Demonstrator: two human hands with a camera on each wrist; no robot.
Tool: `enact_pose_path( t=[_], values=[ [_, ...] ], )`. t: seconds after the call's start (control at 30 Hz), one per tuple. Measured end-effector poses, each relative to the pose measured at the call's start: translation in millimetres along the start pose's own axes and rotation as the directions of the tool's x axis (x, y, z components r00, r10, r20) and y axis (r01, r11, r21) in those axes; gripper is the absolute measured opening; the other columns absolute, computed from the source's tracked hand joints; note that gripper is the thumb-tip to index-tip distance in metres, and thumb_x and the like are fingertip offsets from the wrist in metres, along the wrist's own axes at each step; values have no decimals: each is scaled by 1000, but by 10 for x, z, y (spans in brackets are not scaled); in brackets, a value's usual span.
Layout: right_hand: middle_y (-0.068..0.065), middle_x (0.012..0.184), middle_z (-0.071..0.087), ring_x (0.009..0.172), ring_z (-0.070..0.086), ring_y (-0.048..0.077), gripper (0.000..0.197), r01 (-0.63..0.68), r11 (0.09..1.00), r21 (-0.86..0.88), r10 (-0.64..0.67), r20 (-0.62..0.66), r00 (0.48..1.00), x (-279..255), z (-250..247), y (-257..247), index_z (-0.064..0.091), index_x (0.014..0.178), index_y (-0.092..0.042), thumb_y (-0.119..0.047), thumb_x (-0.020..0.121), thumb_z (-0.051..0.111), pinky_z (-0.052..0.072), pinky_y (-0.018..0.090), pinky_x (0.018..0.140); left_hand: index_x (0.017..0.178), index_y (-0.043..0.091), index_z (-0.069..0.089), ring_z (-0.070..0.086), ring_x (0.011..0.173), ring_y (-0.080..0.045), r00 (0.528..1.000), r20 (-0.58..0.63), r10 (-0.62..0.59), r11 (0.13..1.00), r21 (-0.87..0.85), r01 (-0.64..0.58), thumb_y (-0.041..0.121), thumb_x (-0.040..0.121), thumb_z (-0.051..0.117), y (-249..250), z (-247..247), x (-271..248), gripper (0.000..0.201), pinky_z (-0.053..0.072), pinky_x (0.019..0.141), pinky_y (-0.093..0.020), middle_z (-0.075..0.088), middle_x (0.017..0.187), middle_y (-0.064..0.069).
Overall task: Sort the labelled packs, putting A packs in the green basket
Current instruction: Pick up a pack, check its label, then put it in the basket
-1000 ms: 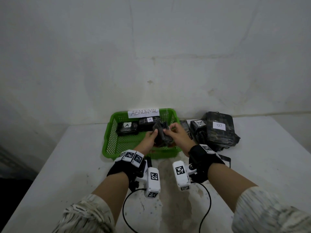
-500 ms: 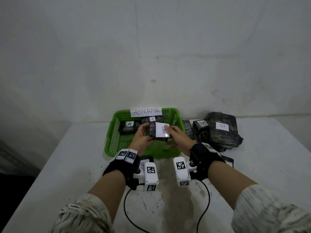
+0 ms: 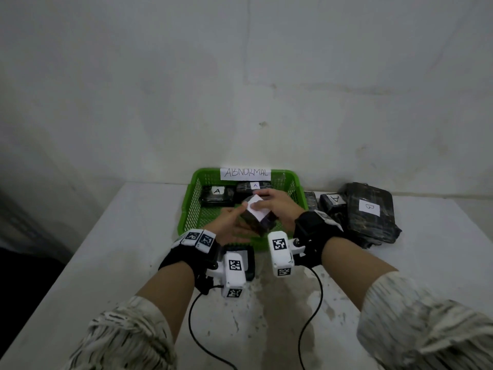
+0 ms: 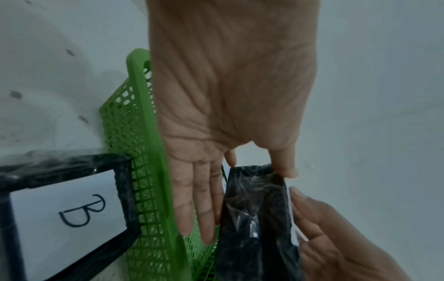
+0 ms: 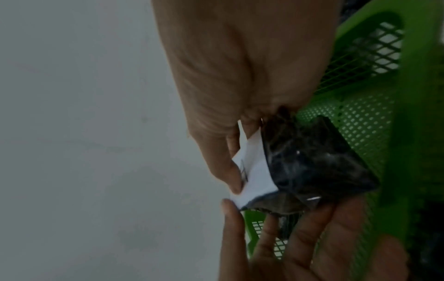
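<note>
I hold a black pack [image 3: 260,218] over the near half of the green basket [image 3: 192,209], tilted on a corner with its white label [image 3: 254,209] turned up. My right hand [image 3: 277,206] grips its far side, thumb on the label; my left hand [image 3: 229,225] is nearly flat, fingers straight along the pack's left face and the thumb tip touching its top edge. To do this well, I should lower the pack flat onto the bare mesh in front of the two A packs [image 3: 216,194] already inside, label facing up, and let go only once it rests.

The letter on my pack is hard to read here: my thumb and the tilt hide most of it. A pack by my left wrist [image 4: 65,209] shows a B and is cut off by the frame. On the desk [image 3: 426,263] to the right, the pile [image 3: 368,209] shows one A and one B; anything beneath is hidden.
</note>
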State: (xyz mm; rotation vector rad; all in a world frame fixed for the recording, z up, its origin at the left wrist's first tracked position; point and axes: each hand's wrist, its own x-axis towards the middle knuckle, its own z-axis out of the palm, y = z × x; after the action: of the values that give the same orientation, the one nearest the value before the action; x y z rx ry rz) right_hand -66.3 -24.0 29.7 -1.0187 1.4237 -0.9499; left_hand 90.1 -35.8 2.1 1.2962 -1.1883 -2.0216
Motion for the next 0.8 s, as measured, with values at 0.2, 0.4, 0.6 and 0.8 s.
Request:
enact_pose_path(
  t=[0.2,0.4,0.6,0.8],
  values=[
    [15,126,52,110,52,26,59,-8,992,-125,2,-41,999,195,161,-54,41,135,-5,-3,83,70,47,30,84,139,13,28,60,108,-40,988,-146,40,953,-291,-82,31,99,38,-29,-254,180,45,54,82,-43,52,129,-26],
    [19,107,58,69,59,23,19,-289,957,-7,289,68,955,394,238,105,52,101,1,-10,90,64,55,26,54,131,8,34,62,84,-23,966,-257,13,985,169,32,32,99,41,58,-372,254,40,51,69,-34,59,118,-16],
    [13,85,61,71,60,25,17,-362,931,-50,364,29,931,718,398,164,57,75,-4,-9,86,68,53,40,84,116,14,56,42,114,-33,583,-559,589,575,797,182,25,90,53,35,-815,302,28,36,90,-39,50,120,-15],
    [13,80,63,66,61,28,20,-389,914,-119,392,5,920,963,773,225,58,77,-1,-14,85,70,55,43,77,142,11,31,40,125,-33,579,-748,324,778,559,286,13,95,44,-108,-970,428,49,32,97,-41,44,136,-19]
  ],
)
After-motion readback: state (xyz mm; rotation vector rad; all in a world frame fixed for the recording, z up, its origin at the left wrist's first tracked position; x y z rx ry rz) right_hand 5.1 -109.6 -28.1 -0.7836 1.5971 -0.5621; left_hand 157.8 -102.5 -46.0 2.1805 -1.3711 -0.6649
